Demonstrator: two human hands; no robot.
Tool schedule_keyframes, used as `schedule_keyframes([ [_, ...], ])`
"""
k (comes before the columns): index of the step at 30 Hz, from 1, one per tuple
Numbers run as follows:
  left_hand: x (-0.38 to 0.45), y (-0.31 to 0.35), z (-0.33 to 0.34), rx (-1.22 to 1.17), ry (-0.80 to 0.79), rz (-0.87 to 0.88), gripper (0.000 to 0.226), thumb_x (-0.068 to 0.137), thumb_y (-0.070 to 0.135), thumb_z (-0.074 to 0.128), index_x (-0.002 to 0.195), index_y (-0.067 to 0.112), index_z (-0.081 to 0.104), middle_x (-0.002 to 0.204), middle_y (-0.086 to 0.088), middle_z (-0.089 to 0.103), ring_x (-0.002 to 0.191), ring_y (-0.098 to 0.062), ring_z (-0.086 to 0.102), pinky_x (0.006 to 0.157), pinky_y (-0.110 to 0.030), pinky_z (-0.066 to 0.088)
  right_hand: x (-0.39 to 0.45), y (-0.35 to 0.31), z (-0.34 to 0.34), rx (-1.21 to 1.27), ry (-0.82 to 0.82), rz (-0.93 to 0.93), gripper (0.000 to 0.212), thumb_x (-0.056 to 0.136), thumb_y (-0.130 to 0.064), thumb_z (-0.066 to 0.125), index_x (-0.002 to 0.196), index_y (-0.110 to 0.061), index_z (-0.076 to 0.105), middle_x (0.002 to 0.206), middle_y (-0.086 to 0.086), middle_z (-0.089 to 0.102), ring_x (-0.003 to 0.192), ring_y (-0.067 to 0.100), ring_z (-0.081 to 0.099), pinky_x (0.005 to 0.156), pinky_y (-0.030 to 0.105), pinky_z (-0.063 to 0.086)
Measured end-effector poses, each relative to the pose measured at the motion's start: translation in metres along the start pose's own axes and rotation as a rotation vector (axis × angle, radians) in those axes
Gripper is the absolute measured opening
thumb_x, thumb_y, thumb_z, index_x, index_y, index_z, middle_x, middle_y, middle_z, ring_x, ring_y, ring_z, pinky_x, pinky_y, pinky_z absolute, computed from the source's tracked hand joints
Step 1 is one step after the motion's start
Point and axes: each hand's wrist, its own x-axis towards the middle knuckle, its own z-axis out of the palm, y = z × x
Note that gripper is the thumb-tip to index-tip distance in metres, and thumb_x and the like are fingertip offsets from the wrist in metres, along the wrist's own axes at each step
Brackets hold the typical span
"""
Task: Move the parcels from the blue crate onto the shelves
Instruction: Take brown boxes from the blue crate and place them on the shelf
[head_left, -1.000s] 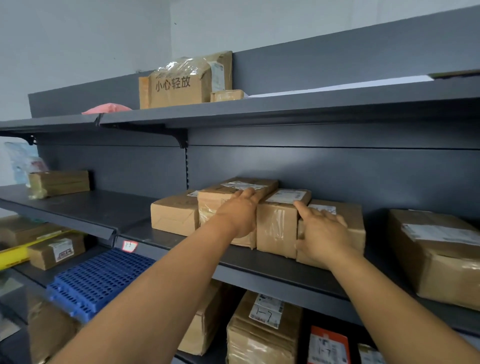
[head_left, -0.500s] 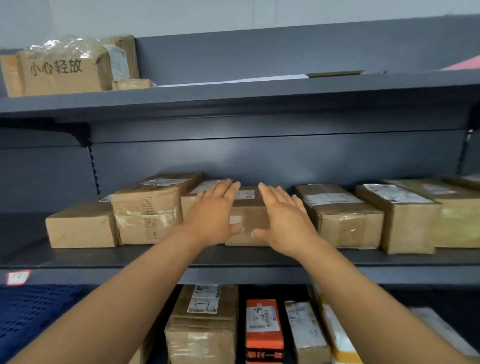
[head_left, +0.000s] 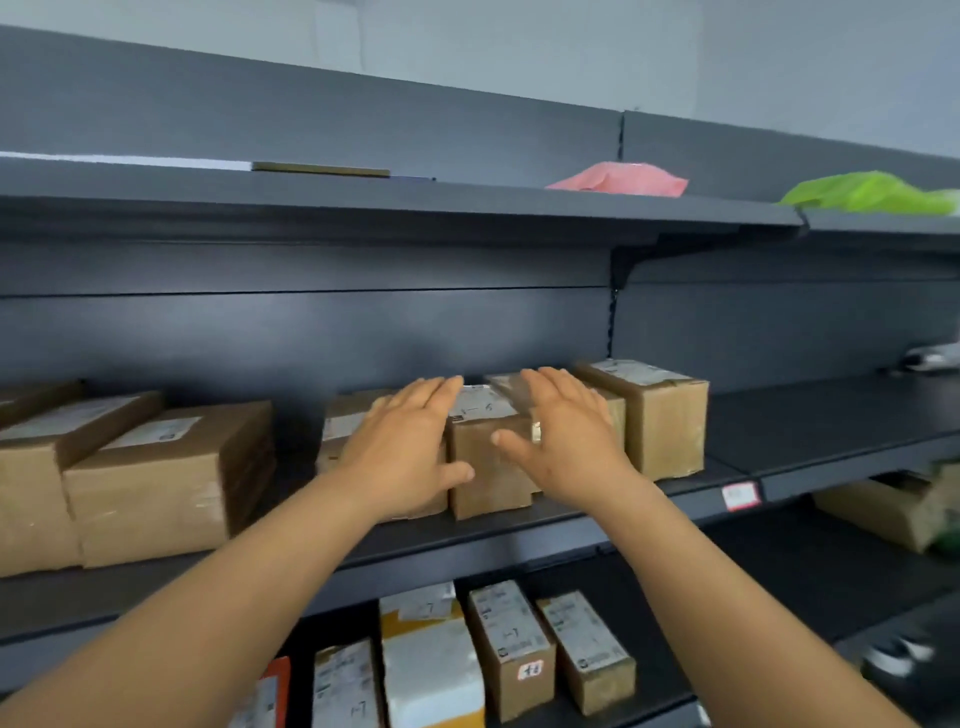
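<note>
A small brown parcel (head_left: 488, 470) with a white label stands on the dark middle shelf (head_left: 519, 551) in a row of cardboard parcels. My left hand (head_left: 410, 447) lies flat over the parcel to its left, thumb against the small parcel's front. My right hand (head_left: 566, 441) lies with fingers spread over the parcel to its right, thumb pointing at the small parcel. Neither hand is closed around anything. Another parcel (head_left: 665, 431) ends the row on the right. The blue crate is out of view.
Two larger boxes (head_left: 156, 483) sit further left on the same shelf. The shelf to the right (head_left: 831, 431) is bare. A pink bag (head_left: 618, 179) and a green bag (head_left: 872, 193) lie on the top shelf. Several parcels (head_left: 511, 644) stand on the shelf below.
My view and both hands have moved right along the middle shelf, from the left-hand boxes to the right end of the row. The blue crate has dropped out of view.
</note>
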Motion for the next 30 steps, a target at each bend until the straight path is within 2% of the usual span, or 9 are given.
schedule_keyframes([
  [6, 0.067, 0.084, 0.038, 0.051, -0.05, 0.053, 0.091, 0.087, 0.047, 0.062, 0.154, 0.022, 0.006, 0.162, 0.002, 0.009, 0.148, -0.018, 0.01, 0.121, -0.038, 0.009, 0.017, 0.117, -0.028, 0.002, 0.049, 0.14, 0.076, 0.091, -0.053, 0.053, 0.152, -0.022, 0.019, 0.159, 0.005, 0.017, 0.147, 0.023, 0.01, 0.118, 0.039, 0.012],
  [10, 0.096, 0.109, 0.06, 0.14, -0.104, 0.028, 0.083, 0.09, 0.042, 0.061, 0.153, 0.022, 0.011, 0.16, -0.001, 0.014, 0.148, -0.02, 0.011, 0.118, -0.041, 0.008, 0.029, 0.177, -0.035, 0.112, 0.061, 0.301, 0.084, 0.088, -0.058, 0.054, 0.153, -0.023, 0.013, 0.16, 0.009, 0.009, 0.147, 0.029, 0.007, 0.118, 0.046, 0.016],
  [13, 0.107, 0.113, 0.068, 0.19, -0.131, -0.026, 0.081, 0.09, 0.037, 0.062, 0.153, 0.024, 0.013, 0.159, -0.002, 0.019, 0.146, -0.021, 0.017, 0.116, -0.047, 0.012, 0.04, 0.203, -0.034, 0.274, -0.006, 0.38, 0.081, 0.087, -0.059, 0.054, 0.151, -0.025, 0.019, 0.156, 0.009, 0.024, 0.139, 0.03, 0.031, 0.109, 0.044, 0.035],
  [15, 0.111, 0.113, 0.071, 0.207, -0.117, -0.048, 0.079, 0.089, 0.033, 0.063, 0.152, 0.025, 0.016, 0.156, -0.001, 0.024, 0.143, -0.023, 0.025, 0.114, -0.049, 0.016, 0.046, 0.208, -0.031, 0.347, -0.051, 0.367, 0.073, 0.088, -0.057, 0.055, 0.148, -0.024, 0.028, 0.142, 0.007, 0.046, 0.126, 0.027, 0.048, 0.095, 0.036, 0.043],
  [17, 0.113, 0.109, 0.072, 0.212, -0.106, -0.063, 0.076, 0.089, 0.031, 0.063, 0.151, 0.026, 0.019, 0.155, 0.0, 0.028, 0.141, -0.023, 0.029, 0.114, -0.05, 0.019, 0.05, 0.207, -0.026, 0.378, -0.062, 0.342, 0.068, 0.088, -0.055, 0.057, 0.144, -0.026, 0.033, 0.13, 0.005, 0.057, 0.117, 0.026, 0.054, 0.088, 0.034, 0.045],
  [22, 0.105, 0.086, 0.07, 0.219, -0.087, -0.131, 0.07, 0.09, 0.024, 0.062, 0.149, 0.027, 0.024, 0.152, 0.0, 0.033, 0.139, -0.025, 0.032, 0.115, -0.05, 0.022, 0.058, 0.191, -0.013, 0.402, -0.089, 0.282, 0.067, 0.084, -0.059, 0.059, 0.14, -0.028, 0.038, 0.125, 0.004, 0.06, 0.113, 0.026, 0.057, 0.087, 0.035, 0.048],
  [30, 0.088, 0.049, 0.06, 0.259, -0.112, -0.16, 0.068, 0.093, 0.027, 0.059, 0.15, 0.026, 0.023, 0.153, 0.0, 0.031, 0.138, -0.026, 0.034, 0.114, -0.047, 0.026, 0.065, 0.161, 0.007, 0.414, -0.096, 0.221, 0.067, 0.085, -0.055, 0.06, 0.142, -0.026, 0.037, 0.129, 0.005, 0.06, 0.118, 0.028, 0.055, 0.093, 0.037, 0.047],
])
